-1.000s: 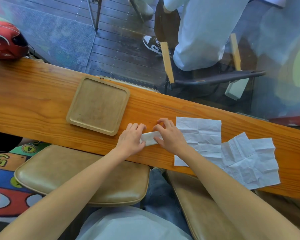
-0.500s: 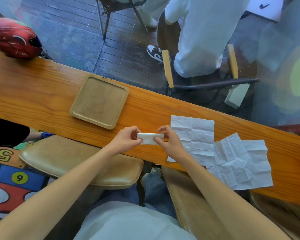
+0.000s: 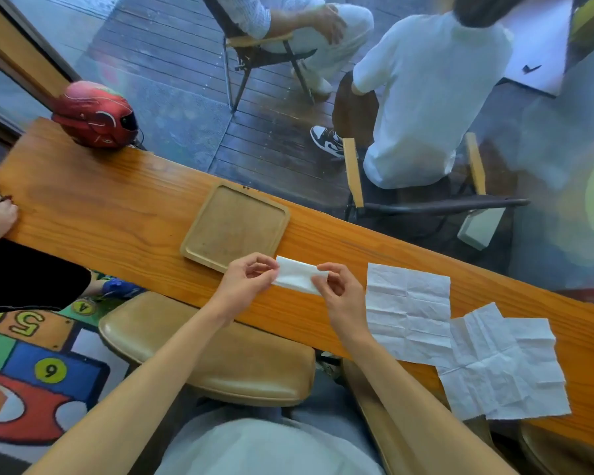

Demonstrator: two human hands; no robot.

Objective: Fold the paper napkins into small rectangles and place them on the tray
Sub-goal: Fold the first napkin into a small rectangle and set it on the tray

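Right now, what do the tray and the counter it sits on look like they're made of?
The tray looks like pale wood with a matte finish: faint grain, dull surface, raised rounded rim. The counter looks like orange-brown wood, probably varnished: strong streaky grain and a soft sheen. A veneer cannot be ruled out.

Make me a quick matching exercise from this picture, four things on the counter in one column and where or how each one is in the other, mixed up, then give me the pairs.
Things:
1. folded napkin
2. wooden tray
3. red helmet
4. unfolded napkins

States:
A. lying flat, overlapping, at the right
B. held between left hand and right hand
C. holding nothing, mid-counter
D. at the counter's far left end

Pairs: 1-B, 2-C, 3-D, 4-A
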